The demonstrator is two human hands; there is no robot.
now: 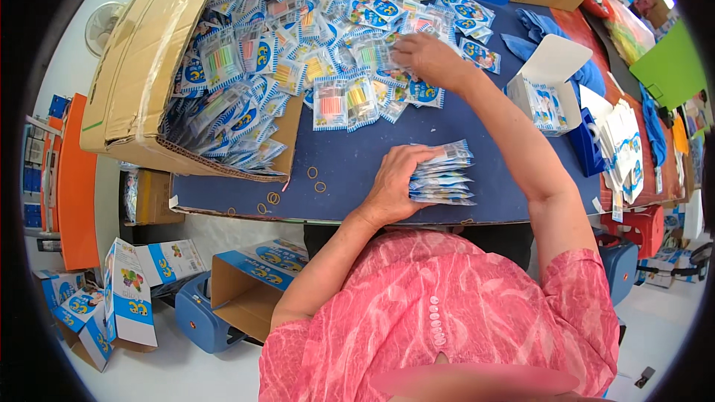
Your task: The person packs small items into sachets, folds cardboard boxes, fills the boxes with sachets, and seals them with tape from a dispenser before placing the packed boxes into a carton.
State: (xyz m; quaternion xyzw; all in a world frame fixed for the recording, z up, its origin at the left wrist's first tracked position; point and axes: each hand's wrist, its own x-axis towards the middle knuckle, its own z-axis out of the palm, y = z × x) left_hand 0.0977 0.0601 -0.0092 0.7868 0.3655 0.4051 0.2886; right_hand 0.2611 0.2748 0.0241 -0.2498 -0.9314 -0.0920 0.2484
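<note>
My left hand (396,183) is closed round the left end of a stack of small flat packets (447,173), held on edge near the table's front. Clear plastic with blue-and-white striped ends wraps each packet. Beyond it, my right hand (430,59) reaches over the right part of a big heap of the same packets (316,63). Its fingers curl down together onto a packet there; the fingertips are partly hidden. Through the clear faces, thin sticks in yellow, pink, green and orange show. Two packets (345,103) lie side by side at the heap's near edge.
A large cardboard box (141,67) lies tipped on the left, packets spilling from it onto the blue table (335,171). Several rubber bands (273,198) lie near the front edge. An open white carton (547,97) with packets stands right, beside flattened cartons (624,150).
</note>
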